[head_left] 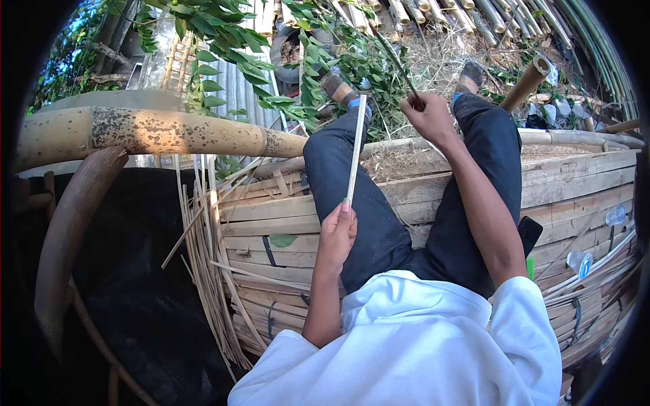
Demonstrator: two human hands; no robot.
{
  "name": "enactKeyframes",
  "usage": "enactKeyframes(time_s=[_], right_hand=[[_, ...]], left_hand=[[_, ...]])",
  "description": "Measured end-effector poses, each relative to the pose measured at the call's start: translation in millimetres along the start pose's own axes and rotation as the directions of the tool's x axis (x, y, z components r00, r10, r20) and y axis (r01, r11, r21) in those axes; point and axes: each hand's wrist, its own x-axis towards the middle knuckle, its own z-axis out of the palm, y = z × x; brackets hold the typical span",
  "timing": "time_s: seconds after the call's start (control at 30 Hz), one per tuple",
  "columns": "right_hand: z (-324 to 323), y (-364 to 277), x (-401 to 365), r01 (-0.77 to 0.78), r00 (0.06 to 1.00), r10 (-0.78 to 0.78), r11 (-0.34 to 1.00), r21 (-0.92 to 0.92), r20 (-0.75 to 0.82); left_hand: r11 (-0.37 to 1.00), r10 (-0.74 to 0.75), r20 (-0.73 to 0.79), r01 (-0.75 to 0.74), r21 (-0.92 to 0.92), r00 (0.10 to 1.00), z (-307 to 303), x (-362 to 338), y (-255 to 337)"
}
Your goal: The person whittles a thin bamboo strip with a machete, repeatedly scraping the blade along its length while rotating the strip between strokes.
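Observation:
My left hand (336,235) is closed around the lower end of a pale, flat bamboo strip (357,150), which points up and away over my left thigh. Farther forward, near my right knee, my right hand (430,118) is closed on a knife (394,58) with a long, thin, dark blade. The blade slants away to the upper left; its handle is hidden in my fist. Strip and blade are apart.
I sit on a bamboo slat platform (271,210). Loose bamboo strips (220,284) hang at its left, below a thick bamboo pole (183,132). At my right lie a black phone (529,233) and plastic cups (579,262). Leafy branches (250,61) and cut bamboo (487,17) lie ahead.

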Motion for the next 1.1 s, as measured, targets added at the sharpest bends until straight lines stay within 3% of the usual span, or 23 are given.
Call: enactKeyframes(time_s=[0.1,0.13,0.23,0.37,0.47,0.67,0.7,0.73,0.9,1.03,1.07,1.1], right_hand=[[8,-18,-26,0.163,0.981,-0.155,0.985,-0.060,0.114],[12,-20,-33,0.309,0.948,-0.303,0.949,-0.058,0.094],[24,-27,-48,0.542,0.840,-0.524,0.826,-0.158,0.139],[31,-34,-57,0.655,0.748,-0.621,0.747,-0.114,0.234],[29,-37,-58,0.570,0.816,-0.515,0.794,-0.213,0.264],[21,-31,-45,0.450,0.893,-0.421,0.833,-0.321,0.161],[20,-29,-42,0.415,0.909,-0.398,0.843,-0.341,0.122],[16,-25,-35,0.278,0.960,-0.265,0.880,-0.385,0.087],[4,-12,-16,0.209,0.978,-0.197,0.863,-0.461,0.074],[-1,9,7,0.050,0.994,-0.087,0.903,-0.426,-0.067],[-8,18,18,-0.207,0.975,0.170,0.932,-0.297,-0.144],[-13,27,24,-0.450,0.887,0.424,0.881,-0.146,-0.181]], left_hand=[[0.999,0.013,-0.006,-0.013,0.033,1.000,6,4,9],[0.998,0.034,-0.007,-0.033,0.049,0.999,8,6,11],[0.994,0.060,-0.003,-0.060,0.088,0.998,10,8,10],[0.982,0.128,-0.042,-0.120,0.147,0.991,15,7,6],[0.950,0.238,-0.049,-0.222,0.218,0.970,14,6,3],[0.943,0.219,-0.047,-0.199,0.266,0.975,13,8,15],[0.944,0.218,-0.045,-0.199,0.264,0.975,12,8,15],[0.960,0.197,-0.037,-0.185,0.210,0.980,10,8,15],[0.974,0.154,-0.052,-0.143,0.176,0.987,11,9,15],[0.983,0.131,0.001,-0.130,0.131,0.991,9,3,12],[0.977,0.143,0.040,-0.147,0.152,0.989,7,0,9],[0.977,0.141,0.038,-0.146,0.158,0.989,6,-2,7]])
